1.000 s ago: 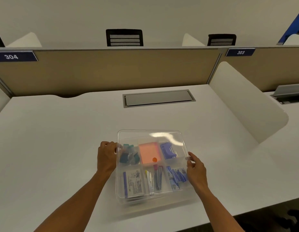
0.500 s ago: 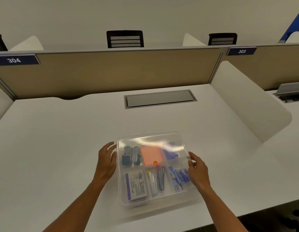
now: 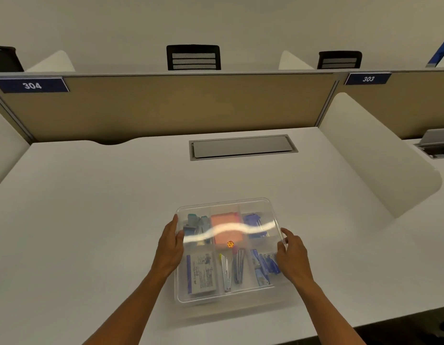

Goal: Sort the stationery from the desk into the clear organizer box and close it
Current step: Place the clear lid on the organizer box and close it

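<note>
**Lidded organizer box held at both sides, tabletop near edge**

Clear organizer box sits on the white tabletop, toward 6 o'clock of the surface, close to the near edge. Footprint nearly square; slightly longer axis runs 12 to 6. Clear lid lies over the box, glare band across it.

Left hand at the box's 9 o'clock side, fingers straight along the lid edge, thumb pressing on top of the lid. Right hand at the 3 o'clock side, fingers curled around the lid rim, gripping it.

Contents seen through the lid: orange pad at 12 o'clock; white-and-blue printed packet at 7 o'clock, text too blurred to read; staplers at 6 o'clock, long axes 12 to 6; blue items at 5 o'clock.

Partition at 12 o'clock bears blue tags reading "304" at 10 o'clock and "303" at 2 o'clock.
</note>
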`<action>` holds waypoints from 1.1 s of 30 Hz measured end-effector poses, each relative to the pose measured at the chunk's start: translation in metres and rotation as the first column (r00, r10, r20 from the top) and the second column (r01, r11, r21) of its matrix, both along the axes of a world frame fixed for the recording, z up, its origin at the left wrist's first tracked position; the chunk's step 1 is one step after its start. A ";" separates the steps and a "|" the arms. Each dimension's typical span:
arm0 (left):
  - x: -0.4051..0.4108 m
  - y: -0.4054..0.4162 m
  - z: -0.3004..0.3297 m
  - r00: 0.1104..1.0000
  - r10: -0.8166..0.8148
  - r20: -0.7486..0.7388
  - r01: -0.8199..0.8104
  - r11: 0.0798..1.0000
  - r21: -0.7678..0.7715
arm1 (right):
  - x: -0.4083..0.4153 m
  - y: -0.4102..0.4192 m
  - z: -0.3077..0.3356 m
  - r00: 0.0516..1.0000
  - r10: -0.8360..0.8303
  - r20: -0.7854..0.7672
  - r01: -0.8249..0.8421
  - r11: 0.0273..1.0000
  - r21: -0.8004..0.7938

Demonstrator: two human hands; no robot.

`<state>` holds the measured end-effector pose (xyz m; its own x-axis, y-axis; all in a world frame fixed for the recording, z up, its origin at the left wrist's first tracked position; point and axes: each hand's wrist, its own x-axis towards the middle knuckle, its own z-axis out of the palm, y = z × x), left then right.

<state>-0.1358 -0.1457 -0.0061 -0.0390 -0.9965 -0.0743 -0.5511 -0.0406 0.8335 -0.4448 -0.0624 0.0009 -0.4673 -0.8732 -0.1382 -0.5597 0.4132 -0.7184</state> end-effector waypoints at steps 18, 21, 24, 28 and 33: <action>-0.029 -0.017 -0.007 0.641 -0.224 0.734 0.364 0.931 -0.034 | 0.022 -0.058 -0.004 0.690 0.486 -0.537 -0.444 0.870 0.215; -0.030 -0.016 -0.010 0.639 -0.211 0.740 0.327 0.945 -0.012 | 0.024 -0.057 -0.010 0.680 0.475 -0.558 -0.420 0.877 0.234; -0.030 -0.016 -0.011 0.642 -0.197 0.741 0.313 0.949 -0.020 | 0.024 -0.058 -0.012 0.703 0.458 -0.544 -0.413 0.886 0.212; -0.031 -0.019 -0.016 0.656 -0.197 0.729 0.310 0.950 -0.022 | 0.024 -0.061 -0.016 0.715 0.463 -0.524 -0.399 0.886 0.237; -0.032 -0.022 -0.017 0.640 -0.183 0.747 0.304 0.952 -0.027 | 0.026 -0.067 -0.014 0.725 0.466 -0.508 -0.377 0.885 0.274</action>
<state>-0.1675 -0.1680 -0.0231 -0.2752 -0.9600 -0.0513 -0.9533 0.2656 0.1435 -0.4187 -0.1290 -0.0132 -0.0894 -0.9894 -0.1146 -0.9758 0.1101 -0.1892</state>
